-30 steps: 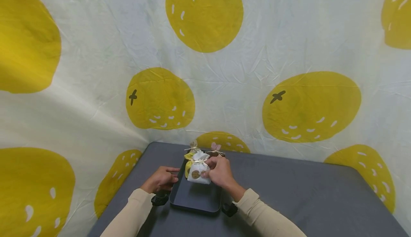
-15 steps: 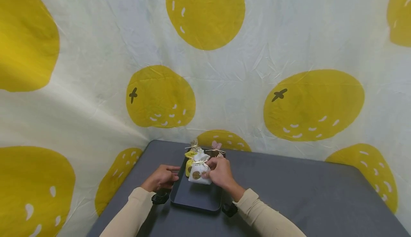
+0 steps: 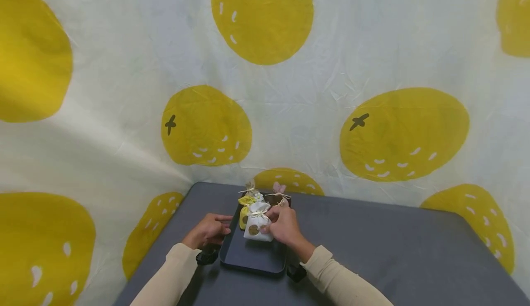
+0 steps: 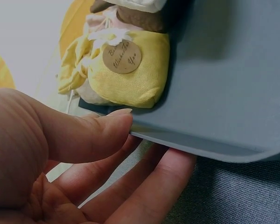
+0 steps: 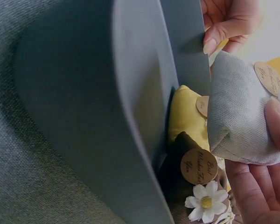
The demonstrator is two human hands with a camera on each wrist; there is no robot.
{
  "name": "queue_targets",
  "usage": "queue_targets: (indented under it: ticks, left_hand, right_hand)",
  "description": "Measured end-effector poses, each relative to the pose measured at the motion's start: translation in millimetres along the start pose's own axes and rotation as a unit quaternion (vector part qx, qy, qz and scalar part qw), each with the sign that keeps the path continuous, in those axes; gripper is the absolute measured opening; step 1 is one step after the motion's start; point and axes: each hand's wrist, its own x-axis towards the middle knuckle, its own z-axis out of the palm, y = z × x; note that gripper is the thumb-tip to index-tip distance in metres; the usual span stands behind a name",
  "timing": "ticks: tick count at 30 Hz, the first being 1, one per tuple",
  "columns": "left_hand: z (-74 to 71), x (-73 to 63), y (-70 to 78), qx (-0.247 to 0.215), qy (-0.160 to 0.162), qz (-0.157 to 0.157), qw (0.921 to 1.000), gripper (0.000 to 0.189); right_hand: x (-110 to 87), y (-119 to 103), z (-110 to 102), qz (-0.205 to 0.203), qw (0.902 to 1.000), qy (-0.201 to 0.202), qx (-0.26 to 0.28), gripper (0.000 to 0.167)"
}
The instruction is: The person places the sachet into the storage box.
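In the head view, a dark grey tray (image 3: 252, 257) holds several small drawstring pouches at its far end. My right hand (image 3: 285, 225) pinches a white pouch (image 3: 257, 221) with a round brown label, upright over the tray's middle. In the right wrist view, thumb and fingers grip that white pouch (image 5: 238, 107) from either side. My left hand (image 3: 210, 228) holds the tray's left rim; in the left wrist view the thumb is at the rim and the fingertips touch the outer wall. A yellow pouch (image 4: 126, 86) stands inside, close by the left thumb.
A dark brown pouch (image 5: 172, 161) with a white flower (image 5: 206, 201) is in the tray beyond the white one. Pouches with pink (image 3: 279, 188) and beige (image 3: 250, 187) tops stand at the back. Grey cloth (image 3: 372, 246) covers the table, with a fruit-print curtain (image 3: 298, 122) behind.
The white pouch has come slightly lower and towards the tray's near end with my right hand. My left hand keeps its place on the rim.
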Motion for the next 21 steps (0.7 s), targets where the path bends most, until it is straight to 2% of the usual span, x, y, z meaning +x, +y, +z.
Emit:
queue_targets:
  ticks: [4, 7, 12, 15, 17, 18, 20, 21]
  left_hand:
    - [0.2, -0.1, -0.8, -0.004, -0.002, -0.002, 1.0000, 0.053]
    - [1.0, 1.3, 0.0, -0.003, -0.005, 0.001, 1.0000, 0.053]
    - [1.2, 1.3, 0.9, 0.003, -0.008, 0.008, 0.9999, 0.053]
    - [1.3, -0.4, 2.6, 0.008, -0.008, 0.016, 0.9998, 0.053]
    - [1.1, -2.3, 6.0, 0.030, -0.006, 0.023, 0.9993, 0.052]
    - [0.9, -2.9, 9.0, 0.058, -0.002, 0.036, 0.9977, 0.050]
    - [1.2, -5.4, 17.9, 0.128, 0.016, 0.059, 0.9899, 0.046]
    - [1.7, -6.9, 24.0, 0.165, 0.026, 0.072, 0.9832, 0.045]
  right_hand:
    - [-0.7, 4, 2, -0.007, 0.9999, -0.008, -0.001, 0.025]
    - [-1.6, 8, 3, -0.024, 0.9993, -0.014, -0.025, 0.024]
    - [-3.8, 15, 3, -0.071, 0.9894, -0.044, -0.119, 0.016]
    - [-4.1, 14, -7, -0.084, 0.9826, -0.052, -0.157, 0.012]
    - [-3.5, 9, -20, -0.075, 0.9811, -0.051, -0.171, 0.010]
    - [-2.9, 6, -27, -0.069, 0.9813, -0.044, -0.174, 0.009]
    - [-0.7, 0, -45, -0.063, 0.9797, -0.028, -0.188, 0.015]
    - [0.7, -3, -54, -0.058, 0.9777, -0.021, -0.201, 0.021]
